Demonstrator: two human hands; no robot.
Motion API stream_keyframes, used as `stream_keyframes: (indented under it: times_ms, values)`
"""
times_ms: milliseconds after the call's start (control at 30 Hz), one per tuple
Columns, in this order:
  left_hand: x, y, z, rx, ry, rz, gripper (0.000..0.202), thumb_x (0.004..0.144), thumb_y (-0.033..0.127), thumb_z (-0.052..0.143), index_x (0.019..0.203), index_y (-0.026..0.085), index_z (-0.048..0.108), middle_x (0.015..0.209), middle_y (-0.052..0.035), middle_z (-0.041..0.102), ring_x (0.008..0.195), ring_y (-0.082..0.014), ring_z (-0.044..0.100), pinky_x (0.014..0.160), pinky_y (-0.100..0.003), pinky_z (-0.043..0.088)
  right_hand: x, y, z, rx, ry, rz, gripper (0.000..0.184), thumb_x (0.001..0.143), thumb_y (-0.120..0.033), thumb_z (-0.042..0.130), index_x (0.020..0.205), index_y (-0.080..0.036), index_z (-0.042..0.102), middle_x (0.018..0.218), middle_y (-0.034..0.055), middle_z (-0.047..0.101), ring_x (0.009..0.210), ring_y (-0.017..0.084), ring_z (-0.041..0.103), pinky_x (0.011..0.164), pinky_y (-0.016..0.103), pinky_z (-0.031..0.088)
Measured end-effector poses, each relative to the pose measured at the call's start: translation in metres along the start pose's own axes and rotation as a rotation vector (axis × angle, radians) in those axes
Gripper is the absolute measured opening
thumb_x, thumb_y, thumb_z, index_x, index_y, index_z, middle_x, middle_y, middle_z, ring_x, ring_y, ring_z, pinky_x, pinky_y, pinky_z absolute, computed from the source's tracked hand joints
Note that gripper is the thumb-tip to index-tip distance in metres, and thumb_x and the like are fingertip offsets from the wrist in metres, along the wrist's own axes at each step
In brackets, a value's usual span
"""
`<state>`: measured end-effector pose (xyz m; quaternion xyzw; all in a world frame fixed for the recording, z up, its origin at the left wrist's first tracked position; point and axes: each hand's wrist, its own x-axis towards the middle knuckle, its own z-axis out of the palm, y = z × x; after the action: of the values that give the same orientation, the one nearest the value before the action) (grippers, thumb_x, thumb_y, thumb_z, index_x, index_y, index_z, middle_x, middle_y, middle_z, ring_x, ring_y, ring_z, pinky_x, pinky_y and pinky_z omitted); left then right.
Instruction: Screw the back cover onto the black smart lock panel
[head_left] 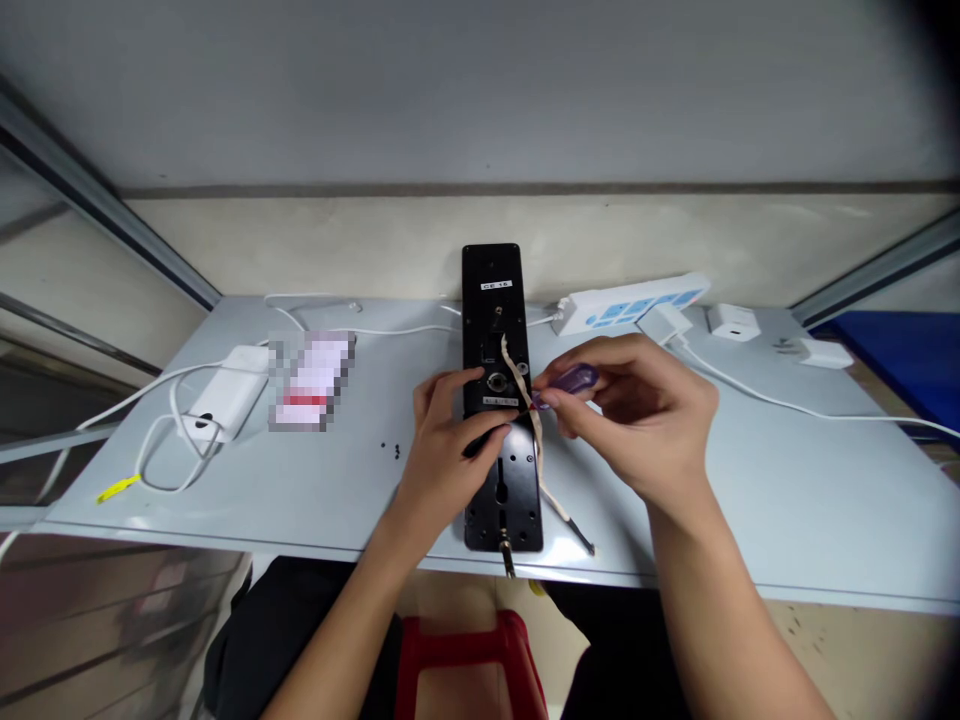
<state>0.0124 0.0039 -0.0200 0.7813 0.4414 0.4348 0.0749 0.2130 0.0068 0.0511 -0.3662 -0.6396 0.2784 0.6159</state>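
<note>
A black device [502, 480] is lying lengthwise near the middle of the desk [787, 480], its near end reaching the front edge and its far end showing above the line of the rear edge. Its casing is looking rigid and fairly heavy, and the smooth finish is probably offering little friction; the 2 long sides are likely giving the surest hold. The beige cable [537, 432], running off the right side toward the front edge, is appearing soft and is probably the most fragile part, so unsuited to lifting by. The left hand [454, 440] is resting across the casing, fingers spread; whether its thumb is pinching anything, the view is not showing. The right hand [637, 410] is gripping a purple-handled tool [574, 379], apparently a screwdriver, its tip pointing at the device's right side. The dark face is bearing 2 white labels [496, 286], several small holes and a keyhole-shaped slot [502, 488], while a metal spindle [507, 558] is projecting from the near end. Small black screws [397, 450] are lying left of the device.
</note>
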Motion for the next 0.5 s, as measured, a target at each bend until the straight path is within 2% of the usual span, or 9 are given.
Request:
stream_keyframes:
  times_ms: [133, 267, 400, 500]
  values:
    - [0.0, 0.0, 0.001, 0.011, 0.004, 0.017, 0.024, 0.102, 0.018, 0.079, 0.116, 0.036, 0.088, 0.152, -0.0069, 0.065, 0.143, -0.0314, 0.054, 0.114, -0.054, 0.059, 0.002, 0.0, 0.006, 0.0, 0.038, -0.014, 0.029, 0.079, -0.018, 0.101, 0.094, -0.025, 0.078, 0.084, -0.0003, 0.077, 0.061, 0.013, 0.066, 0.049, 0.027, 0.056]
    - [-0.001, -0.001, 0.002, 0.025, 0.01, 0.016, 0.024, 0.103, 0.019, 0.079, 0.118, 0.035, 0.088, 0.154, -0.0065, 0.064, 0.143, -0.0309, 0.053, 0.115, -0.054, 0.058, 0.003, 0.0, 0.012, -0.015, 0.081, -0.038, 0.03, 0.077, -0.016, 0.102, 0.095, -0.025, 0.079, 0.086, -0.001, 0.076, 0.058, 0.011, 0.065, 0.049, 0.026, 0.054]
    - [-0.003, 0.0, 0.003, 0.017, 0.025, 0.008, 0.023, 0.103, 0.018, 0.078, 0.117, 0.034, 0.087, 0.154, -0.0071, 0.064, 0.143, -0.031, 0.053, 0.116, -0.054, 0.057, 0.0, 0.003, 0.009, -0.04, 0.055, -0.068, 0.033, 0.089, -0.021, 0.093, 0.12, -0.03, 0.085, 0.105, 0.003, 0.08, 0.068, 0.014, 0.07, 0.054, 0.029, 0.058]
    - [-0.003, 0.003, 0.003, 0.001, 0.017, -0.031, 0.024, 0.103, 0.017, 0.078, 0.116, 0.034, 0.087, 0.154, -0.0067, 0.064, 0.144, -0.0314, 0.053, 0.115, -0.054, 0.058, -0.002, 0.004, 0.005, -0.046, 0.0, -0.043, 0.024, 0.099, -0.029, 0.084, 0.123, -0.032, 0.085, 0.104, 0.0049, 0.08, 0.065, 0.015, 0.067, 0.055, 0.033, 0.059]
